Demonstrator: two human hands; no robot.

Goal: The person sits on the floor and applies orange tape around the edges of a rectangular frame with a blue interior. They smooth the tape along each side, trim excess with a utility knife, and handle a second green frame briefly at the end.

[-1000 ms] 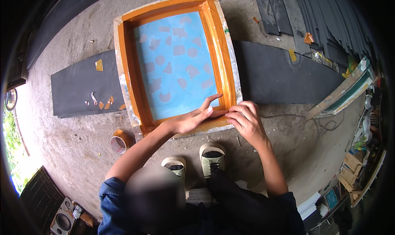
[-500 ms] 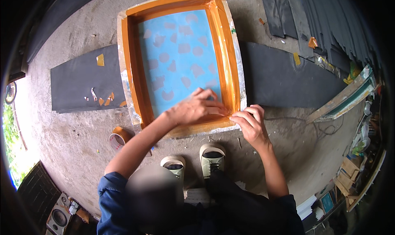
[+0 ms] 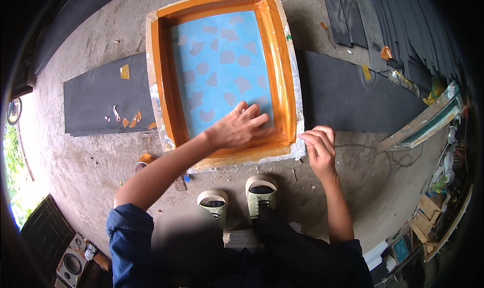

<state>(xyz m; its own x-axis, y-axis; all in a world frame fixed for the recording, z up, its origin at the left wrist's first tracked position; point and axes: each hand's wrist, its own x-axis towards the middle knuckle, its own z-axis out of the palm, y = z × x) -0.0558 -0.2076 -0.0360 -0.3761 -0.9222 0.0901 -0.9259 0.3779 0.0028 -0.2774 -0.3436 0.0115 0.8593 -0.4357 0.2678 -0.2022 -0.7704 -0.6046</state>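
A screen-printing frame (image 3: 149,76) lies on dark sheets, its blue mesh (image 3: 201,25) patterned with grey shapes. Shiny orange-brown tape (image 3: 285,76) lines its inner sides. My left hand (image 3: 238,128) is over the near right part of the screen, fingers bent and apart, holding nothing I can see. Its lower fingers blur against the taped near edge. Just outside the near right corner is my right hand (image 3: 322,149), thumb and fingers pinched together. Whatever they may hold is too small to make out.
Dark sheets (image 3: 363,96) extend from both sides of the frame, with tape scraps (image 3: 124,72) on them. A tape roll (image 3: 145,159) rests on the floor, partly behind my left forearm. Another frame (image 3: 423,119) leans at the right. My shoes (image 3: 262,189) are close to the near edge.
My right hand has moved off the frame's near right corner, slightly to the right. My left hand has drawn a little left, away from that corner, and its fingers have spread.
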